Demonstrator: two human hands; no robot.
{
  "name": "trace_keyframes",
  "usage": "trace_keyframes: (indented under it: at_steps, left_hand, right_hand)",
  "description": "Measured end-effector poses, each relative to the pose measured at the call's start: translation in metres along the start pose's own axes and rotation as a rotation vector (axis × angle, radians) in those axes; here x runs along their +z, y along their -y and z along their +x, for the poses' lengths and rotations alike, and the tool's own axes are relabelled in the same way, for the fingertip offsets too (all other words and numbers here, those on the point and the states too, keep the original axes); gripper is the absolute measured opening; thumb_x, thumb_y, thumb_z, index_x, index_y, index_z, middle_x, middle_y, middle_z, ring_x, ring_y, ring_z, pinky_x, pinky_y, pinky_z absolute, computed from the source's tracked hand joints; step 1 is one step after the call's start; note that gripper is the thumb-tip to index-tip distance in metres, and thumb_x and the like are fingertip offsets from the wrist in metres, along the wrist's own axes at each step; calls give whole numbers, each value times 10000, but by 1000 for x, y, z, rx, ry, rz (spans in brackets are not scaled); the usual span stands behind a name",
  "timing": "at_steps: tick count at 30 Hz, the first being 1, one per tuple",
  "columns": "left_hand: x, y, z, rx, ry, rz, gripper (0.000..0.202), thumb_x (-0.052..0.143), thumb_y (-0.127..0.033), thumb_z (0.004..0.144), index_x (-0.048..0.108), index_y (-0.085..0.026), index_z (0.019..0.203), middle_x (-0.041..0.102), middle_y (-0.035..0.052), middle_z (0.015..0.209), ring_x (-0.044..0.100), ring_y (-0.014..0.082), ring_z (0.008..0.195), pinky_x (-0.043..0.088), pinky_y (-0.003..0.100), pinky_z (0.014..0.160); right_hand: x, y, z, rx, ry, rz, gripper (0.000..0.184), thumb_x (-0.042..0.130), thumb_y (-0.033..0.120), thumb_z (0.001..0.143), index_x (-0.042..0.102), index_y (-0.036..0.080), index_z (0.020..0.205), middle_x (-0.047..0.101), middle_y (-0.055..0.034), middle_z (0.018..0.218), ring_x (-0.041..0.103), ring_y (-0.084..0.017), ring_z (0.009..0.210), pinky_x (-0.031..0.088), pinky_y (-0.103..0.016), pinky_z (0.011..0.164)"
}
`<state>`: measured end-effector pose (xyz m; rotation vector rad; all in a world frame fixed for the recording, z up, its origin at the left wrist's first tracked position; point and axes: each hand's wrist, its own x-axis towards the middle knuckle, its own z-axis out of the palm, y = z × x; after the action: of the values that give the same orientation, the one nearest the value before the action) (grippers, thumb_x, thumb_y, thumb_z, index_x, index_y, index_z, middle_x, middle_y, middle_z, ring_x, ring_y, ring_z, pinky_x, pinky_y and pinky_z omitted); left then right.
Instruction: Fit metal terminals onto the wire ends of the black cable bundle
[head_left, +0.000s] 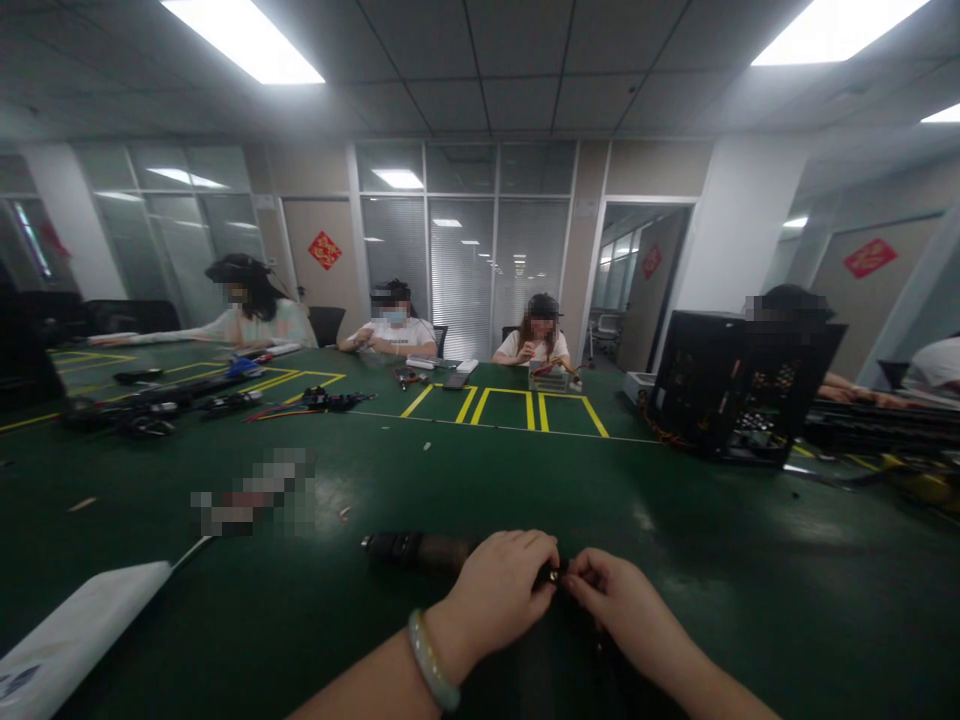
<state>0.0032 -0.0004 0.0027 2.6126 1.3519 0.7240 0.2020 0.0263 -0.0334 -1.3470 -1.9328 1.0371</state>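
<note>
A dark electric screwdriver [431,553] lies across the green tabletop in front of me, its narrow metal tip pointing left. My left hand [502,580] is wrapped around its right end and covers much of it; a pale bangle is on that wrist. A small brass-coloured spot shows between the two hands. Close beside it, my right hand [611,600] pinches a dark cord at the end of the screwdriver. Fingers hide most of the joint, so I cannot tell whether the cord is plugged in.
A white packet [82,635] lies at the front left. Dark cables and parts [322,398] are spread farther back. At the right stands a black computer case [739,385]. Several people sit around the table; one across handles a grey unit [553,377] with coloured wires.
</note>
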Motion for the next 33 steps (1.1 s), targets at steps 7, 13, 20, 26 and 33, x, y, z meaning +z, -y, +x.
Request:
trace_keyframes:
  at_steps: [7,13,20,26,33]
  left_hand:
    - [-2,0,-1,2,2,-15,92,576,-190,856,568,-223,942,640,5,1033,587,191,978,423,317,914]
    - [-1,0,-1,-31,-17,-27,182,634,-204,809,555,-226,971,634,4,1055,589,199,972,433,322,900]
    - [0,0,0,4,0,-1,34,583,-208,871,572,-212,903,640,12,1038,589,193,983,426,314,899]
    - [1,1,0,7,-9,-12,80,598,-193,849,570,-217,920,643,5,1006,591,196,957,428,322,892]
    - [3,1,0,-60,-27,-11,106,601,-251,854,570,-211,947,631,17,971,589,206,919,442,327,845]
  right_hand:
    - [-1,0,-1,-6,9,-13,136,541,281,877,630,184,844,598,25,662,529,-97,491,363,-166,440]
    - [-1,-1,-1,5,6,-3,146,543,299,878,625,185,838,601,25,672,522,-96,490,363,-166,436]
    - [-1,-1,0,-6,1,-12,146,537,292,872,622,180,835,587,27,654,520,-97,475,373,-171,434]
    - [-1,-1,-1,-2,-5,-19,150,534,292,870,627,179,837,590,28,660,519,-96,469,366,-172,431]
    - [-2,3,-2,18,12,-15,168,528,315,878,626,185,840,605,19,674,515,-102,477,370,-180,440]
